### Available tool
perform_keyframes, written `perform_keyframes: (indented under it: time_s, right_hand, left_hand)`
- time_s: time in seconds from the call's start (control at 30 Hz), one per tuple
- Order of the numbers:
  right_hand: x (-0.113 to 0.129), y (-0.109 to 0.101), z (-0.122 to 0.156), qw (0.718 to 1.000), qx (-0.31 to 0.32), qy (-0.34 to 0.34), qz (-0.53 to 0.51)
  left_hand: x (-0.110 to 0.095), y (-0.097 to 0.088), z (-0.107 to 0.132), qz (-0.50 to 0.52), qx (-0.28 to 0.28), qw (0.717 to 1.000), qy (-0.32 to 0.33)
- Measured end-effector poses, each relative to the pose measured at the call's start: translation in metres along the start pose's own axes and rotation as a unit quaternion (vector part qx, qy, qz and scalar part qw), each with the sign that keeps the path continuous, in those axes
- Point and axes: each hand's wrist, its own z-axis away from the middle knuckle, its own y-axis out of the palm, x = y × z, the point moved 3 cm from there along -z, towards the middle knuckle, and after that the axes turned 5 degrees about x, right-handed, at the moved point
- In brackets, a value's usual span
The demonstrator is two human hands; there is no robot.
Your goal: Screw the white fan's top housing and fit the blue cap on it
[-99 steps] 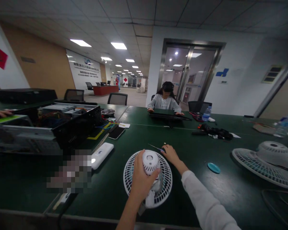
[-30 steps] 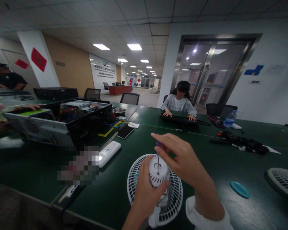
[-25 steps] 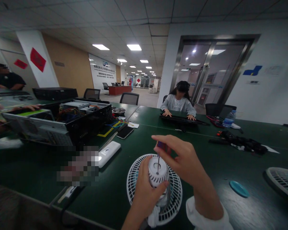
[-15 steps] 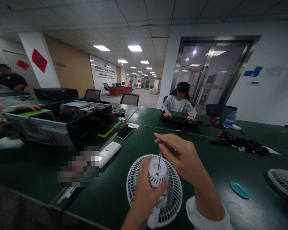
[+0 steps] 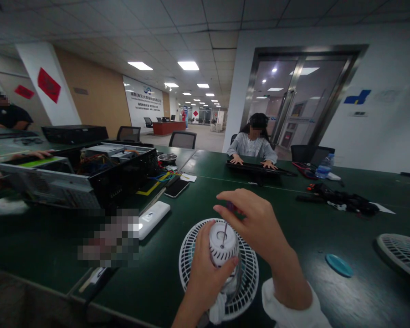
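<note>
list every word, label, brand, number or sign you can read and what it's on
No text reads clearly enough to quote.
Wall sign: rows of lettering, too blurred.
Red diamond decorations: markings unreadable.
White oblong device: label mark, too small.
Glass doors: markings, too small.
Wall plate: marks too small.
Fan motor housing: no text visible.

Fan grille (image 5: 248, 269) is lying front-centre on the worktop (image 5: 294, 214), motor housing (image 5: 224, 256) sitting on it, screwdriver (image 5: 225, 231) standing tip-down at the housing's top. Slim device (image 5: 155, 219) is lying left of the grille, phone (image 5: 176, 187) behind the device. Open PC case (image 5: 104, 180) is sitting farther left. Disc (image 5: 339, 265) is lying right of the grille, second grille (image 5: 405, 255) farther right. Bottle (image 5: 325, 166) is standing back right.
</note>
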Motion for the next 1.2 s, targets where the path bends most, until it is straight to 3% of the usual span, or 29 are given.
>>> perform_keyframes:
  time_s: [0.07,0.23,0.43,0.6,0.77,0.93,1.1,1.2]
  right_hand:
    - [-0.0004,0.0022,-0.0013,1.000,0.004,0.007,0.013]
    - [0.0012,0.0016,0.0003,0.996,0.018,-0.016,-0.081]
    - [0.0029,0.0033,-0.0004,1.000,0.000,0.004,-0.014]
    - [0.0048,-0.0009,0.0004,0.996,-0.004,-0.037,-0.081]
    - [0.0035,-0.0016,0.0013,0.999,-0.030,-0.018,-0.002]
    - [0.0043,-0.0034,0.0012,0.997,-0.009,-0.029,-0.065]
    - [0.0040,-0.0030,0.0012,1.000,-0.024,-0.016,-0.008]
    - [0.0045,-0.0023,0.0024,0.999,-0.005,-0.016,-0.038]
  left_hand:
    - [0.0000,0.0002,0.0001,-0.007,0.011,1.000,-0.006]
    - [0.0015,-0.0012,-0.0001,-0.009,0.017,1.000,0.001]
    - [0.0005,0.0007,0.0003,0.002,-0.006,1.000,0.003]
    - [-0.0006,0.0016,0.0003,0.000,-0.002,1.000,0.005]
    - [-0.0005,0.0009,-0.0005,0.001,-0.008,1.000,0.008]
    - [-0.0019,0.0007,-0.0002,0.003,0.002,1.000,0.011]
    - [0.0012,0.0006,0.0002,0.002,-0.002,1.000,0.005]
    - [0.0017,0.0011,-0.0003,0.005,0.005,1.000,0.014]
